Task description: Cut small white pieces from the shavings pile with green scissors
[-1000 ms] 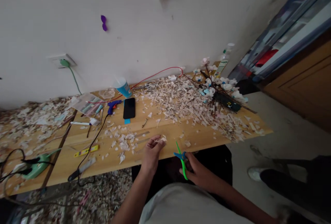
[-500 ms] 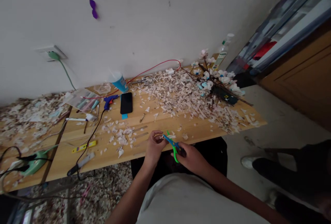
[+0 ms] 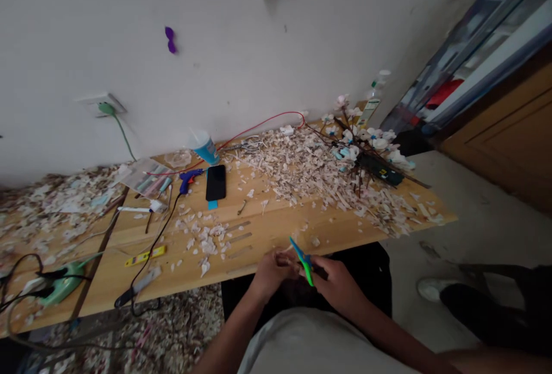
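At the near edge of the wooden table (image 3: 276,221), my right hand (image 3: 338,279) grips green-and-blue scissors (image 3: 302,258) with the blades pointing up and left. My left hand (image 3: 272,270) sits right beside the blades, its fingers pinched on a small pale piece (image 3: 286,254) that is mostly hidden. Both hands hover over my lap, just off the table edge.
Pale shavings (image 3: 310,170) cover the table's far right, beside twigs with white flowers (image 3: 366,144). A black phone (image 3: 215,182), blue glue gun (image 3: 188,176), blue cup (image 3: 206,147), yellow cutter (image 3: 144,256) and cables lie to the left. Another person's shoe (image 3: 431,289) is on the floor at right.
Both hands have drawn back from the tabletop toward my lap. The scissors have closed in on the piece in my left fingers. The camera view has tilted slightly.
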### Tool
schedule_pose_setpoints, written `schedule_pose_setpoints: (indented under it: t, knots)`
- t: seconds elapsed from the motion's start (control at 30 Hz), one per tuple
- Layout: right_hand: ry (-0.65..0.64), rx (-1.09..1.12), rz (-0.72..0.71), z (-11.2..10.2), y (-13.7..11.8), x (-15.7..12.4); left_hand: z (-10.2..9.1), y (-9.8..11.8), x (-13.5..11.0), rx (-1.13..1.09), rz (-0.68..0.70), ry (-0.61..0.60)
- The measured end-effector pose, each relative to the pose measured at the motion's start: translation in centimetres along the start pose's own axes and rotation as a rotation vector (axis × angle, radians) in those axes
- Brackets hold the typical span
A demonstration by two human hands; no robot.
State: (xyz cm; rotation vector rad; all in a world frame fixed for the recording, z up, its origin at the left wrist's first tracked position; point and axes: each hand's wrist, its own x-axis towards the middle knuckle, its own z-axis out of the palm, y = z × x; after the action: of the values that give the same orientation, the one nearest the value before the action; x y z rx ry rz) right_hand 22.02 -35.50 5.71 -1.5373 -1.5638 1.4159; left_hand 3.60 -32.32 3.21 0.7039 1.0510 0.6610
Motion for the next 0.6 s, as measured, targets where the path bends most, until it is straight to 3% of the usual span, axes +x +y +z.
schedule_pose_setpoints:
  t: [0.13, 0.27, 0.6]
  knots:
    - [-0.013, -0.084, -0.018, -1.2, 2.9, -1.6, -0.1, -2.2, -0.4, -0.116, -0.019, 0.098]
    - [-0.073, -0.289, 0.007, -1.0, 5.2, -3.2, 0.1, -2.4, -0.4, -0.117, 0.049, 0.15]
    - [-0.077, -0.359, 0.058, -0.5, 4.1, -2.0, -0.2, -1.4, 0.8, -0.026, 0.119, 0.239]
